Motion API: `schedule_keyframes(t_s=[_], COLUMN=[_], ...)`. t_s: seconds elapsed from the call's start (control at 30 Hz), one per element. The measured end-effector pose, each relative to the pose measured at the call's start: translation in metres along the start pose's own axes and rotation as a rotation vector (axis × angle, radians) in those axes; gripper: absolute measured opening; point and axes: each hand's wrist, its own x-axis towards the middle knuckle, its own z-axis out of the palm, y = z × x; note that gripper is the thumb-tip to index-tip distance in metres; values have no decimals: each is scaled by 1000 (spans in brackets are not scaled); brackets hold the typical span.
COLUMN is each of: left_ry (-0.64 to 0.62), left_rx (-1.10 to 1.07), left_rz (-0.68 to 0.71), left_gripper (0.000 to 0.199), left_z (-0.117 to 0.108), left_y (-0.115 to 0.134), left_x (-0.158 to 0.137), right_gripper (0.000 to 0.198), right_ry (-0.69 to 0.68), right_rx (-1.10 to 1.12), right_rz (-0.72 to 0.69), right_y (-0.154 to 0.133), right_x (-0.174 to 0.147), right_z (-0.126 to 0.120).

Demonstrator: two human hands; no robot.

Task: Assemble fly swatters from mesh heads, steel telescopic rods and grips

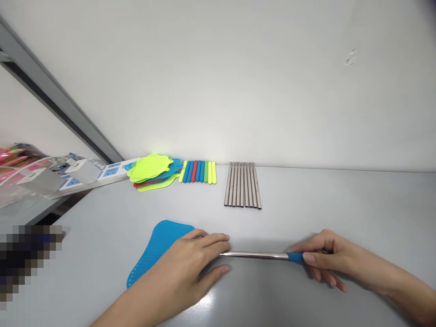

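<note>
A fly swatter lies across the front of the table, with a blue perforated head (150, 254), a thin metal rod (257, 255) and a blue handle (295, 257). My left hand (190, 261) covers the joint between head and rod; its fingers are on the far side of the rod and its thumb on the near side. My right hand (329, 259) pinches the blue handle between thumb and forefinger, the other fingers curling loosely below. Part of the handle is hidden inside that hand.
Behind lie a pile of swatter heads (150, 167), a row of coloured handles (198, 171) and several metal tubes (242, 185). A white power strip (111, 172) with plugged-in adapters runs along the left edge. The wall (272, 91) rises behind the table (357, 204).
</note>
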Motion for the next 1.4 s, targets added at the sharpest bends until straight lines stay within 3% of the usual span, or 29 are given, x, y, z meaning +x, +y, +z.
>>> schedule_keyframes(t_s=[0.37, 0.73, 0.97, 1.4], left_ry=[8, 120, 99, 106], left_rx=[-45, -89, -66, -16], left_rz=[-17, -311, -231, -248], left_gripper=[31, 49, 48, 46], left_z=[1, 13, 19, 22], left_y=[0, -13, -15, -16], left_x=[1, 12, 23, 25], right_gripper=[38, 36, 38, 33], right_ry=[-3, 3, 14, -8], right_rx=[21, 78, 115, 81], right_rz=[-18, -50, -34, -75], right_y=[-4, 0, 4, 0], right_x=[0, 2, 4, 3], right_z=[2, 3, 3, 3])
